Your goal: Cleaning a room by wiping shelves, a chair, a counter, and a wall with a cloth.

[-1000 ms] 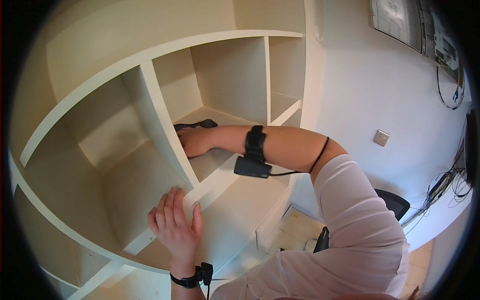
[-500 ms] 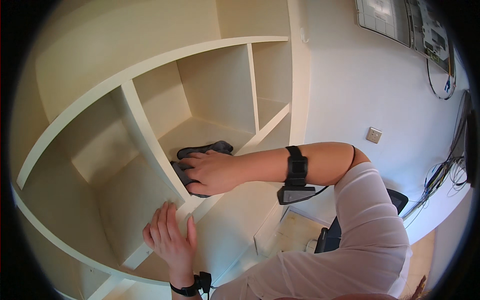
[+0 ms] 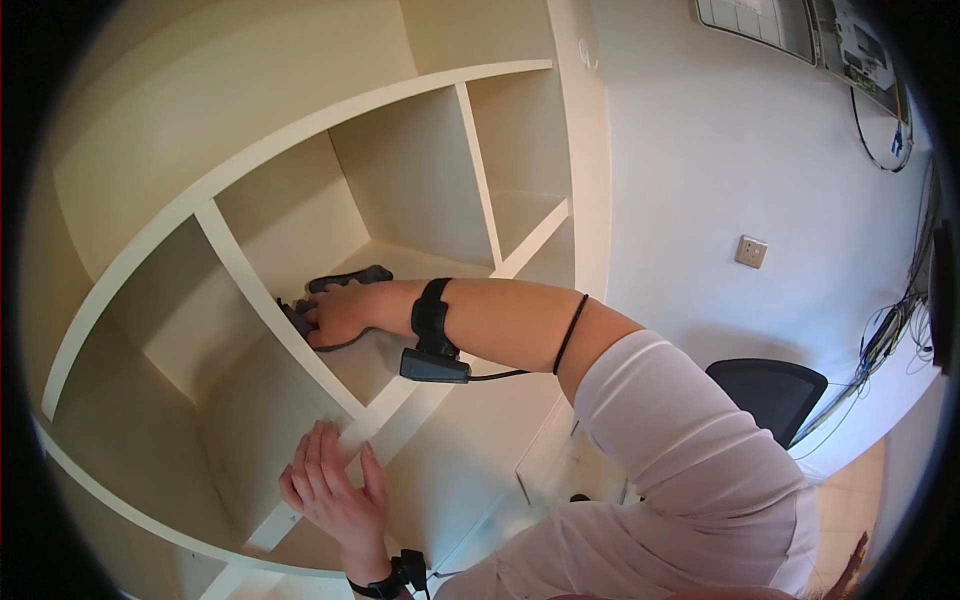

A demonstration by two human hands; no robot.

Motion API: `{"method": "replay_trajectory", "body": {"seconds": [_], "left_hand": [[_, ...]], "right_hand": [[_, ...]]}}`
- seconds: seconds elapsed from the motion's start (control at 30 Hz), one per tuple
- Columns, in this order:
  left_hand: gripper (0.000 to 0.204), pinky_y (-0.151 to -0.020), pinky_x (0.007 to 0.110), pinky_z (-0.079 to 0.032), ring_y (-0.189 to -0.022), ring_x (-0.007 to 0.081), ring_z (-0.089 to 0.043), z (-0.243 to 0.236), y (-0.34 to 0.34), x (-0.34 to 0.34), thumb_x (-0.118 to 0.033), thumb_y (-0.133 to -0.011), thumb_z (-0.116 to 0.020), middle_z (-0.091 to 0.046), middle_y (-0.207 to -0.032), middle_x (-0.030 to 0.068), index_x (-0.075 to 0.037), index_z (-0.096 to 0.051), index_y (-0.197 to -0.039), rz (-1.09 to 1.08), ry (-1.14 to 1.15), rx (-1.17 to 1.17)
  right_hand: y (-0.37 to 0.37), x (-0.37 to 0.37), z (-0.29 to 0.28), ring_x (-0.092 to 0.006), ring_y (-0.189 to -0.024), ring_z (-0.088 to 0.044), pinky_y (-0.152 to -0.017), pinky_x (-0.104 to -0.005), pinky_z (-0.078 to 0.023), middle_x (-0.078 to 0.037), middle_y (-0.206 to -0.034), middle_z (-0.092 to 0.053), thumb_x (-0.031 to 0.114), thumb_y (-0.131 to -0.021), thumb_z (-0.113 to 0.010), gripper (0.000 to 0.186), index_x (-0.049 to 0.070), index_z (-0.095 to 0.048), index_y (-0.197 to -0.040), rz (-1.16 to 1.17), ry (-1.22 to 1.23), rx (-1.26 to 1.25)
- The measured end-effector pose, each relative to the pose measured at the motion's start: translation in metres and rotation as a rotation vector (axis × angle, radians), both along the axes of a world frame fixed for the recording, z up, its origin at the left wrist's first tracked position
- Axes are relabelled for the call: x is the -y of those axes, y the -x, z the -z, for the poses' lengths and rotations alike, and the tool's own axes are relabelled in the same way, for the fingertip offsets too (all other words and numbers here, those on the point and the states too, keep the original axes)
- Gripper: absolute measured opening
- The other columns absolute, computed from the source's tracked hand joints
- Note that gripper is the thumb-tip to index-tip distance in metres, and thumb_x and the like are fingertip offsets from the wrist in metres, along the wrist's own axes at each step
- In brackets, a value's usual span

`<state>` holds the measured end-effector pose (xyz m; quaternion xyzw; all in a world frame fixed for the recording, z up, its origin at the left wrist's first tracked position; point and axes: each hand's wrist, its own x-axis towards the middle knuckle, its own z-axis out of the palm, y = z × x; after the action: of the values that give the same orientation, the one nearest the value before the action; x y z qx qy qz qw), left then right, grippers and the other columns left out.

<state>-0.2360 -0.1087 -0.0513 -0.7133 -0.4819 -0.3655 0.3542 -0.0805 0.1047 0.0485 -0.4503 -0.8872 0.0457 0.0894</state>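
Note:
Inside the middle compartment of a cream shelf unit [image 3: 285, 95], my right hand [image 3: 342, 312] presses a dark grey cloth [image 3: 372, 276] onto the compartment floor, close to the left divider [image 3: 285, 315]. Folds of the cloth stick out around the fingers, and the palm covers the rest. My left hand [image 3: 335, 490] lies against the front edge of the shelf, lower and nearer to me, its fingers stretched out and nothing in it. Each wrist carries a black strap with a small dark box.
Upright dividers and front ledges frame the compartments. On the white wall at right are a socket [image 3: 751, 252] and an opened electrical box [image 3: 858, 55] with hanging cables. A black chair back [image 3: 768, 395] stands behind my right arm, near bundled wires [image 3: 885, 335].
My right hand has gone deeper into the compartment, away from its front edge, taking the cloth along. My left hand stays at the shelf edge. The view has shifted slightly.

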Motion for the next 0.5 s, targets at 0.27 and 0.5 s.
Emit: {"method": "replay_trajectory", "body": {"seconds": [0.27, 0.5], "left_hand": [[0.044, -0.108, 0.049, -0.033, -0.125, 0.0270, -0.054, -0.001, 0.000, 0.000, -0.034, -0.099, -0.060, -0.060, -0.132, 0.0089, -0.009, -0.054, -0.133, -0.001, 0.018, -0.018], [0.045, -0.104, 0.047, -0.035, -0.122, 0.0256, -0.055, -0.003, 0.003, 0.002, -0.034, -0.096, -0.063, -0.061, -0.131, 0.0084, -0.008, -0.055, -0.132, -0.011, -0.018, -0.030]], "right_hand": [[-0.020, 0.034, 0.002, -0.0377, -0.144, -0.034, -0.108, -0.0624, -0.033, -0.015, -0.156, -0.038, 0.055, -0.094, -0.042, 0.062, 0.016, -0.058, -0.140, 0.010, 0.007, -0.009], [-0.081, 0.095, 0.017, -0.0367, -0.136, -0.044, -0.105, -0.0503, -0.042, -0.020, -0.143, -0.052, 0.050, -0.095, -0.050, 0.053, 0.010, -0.068, -0.125, -0.234, -0.148, -0.109]]}}
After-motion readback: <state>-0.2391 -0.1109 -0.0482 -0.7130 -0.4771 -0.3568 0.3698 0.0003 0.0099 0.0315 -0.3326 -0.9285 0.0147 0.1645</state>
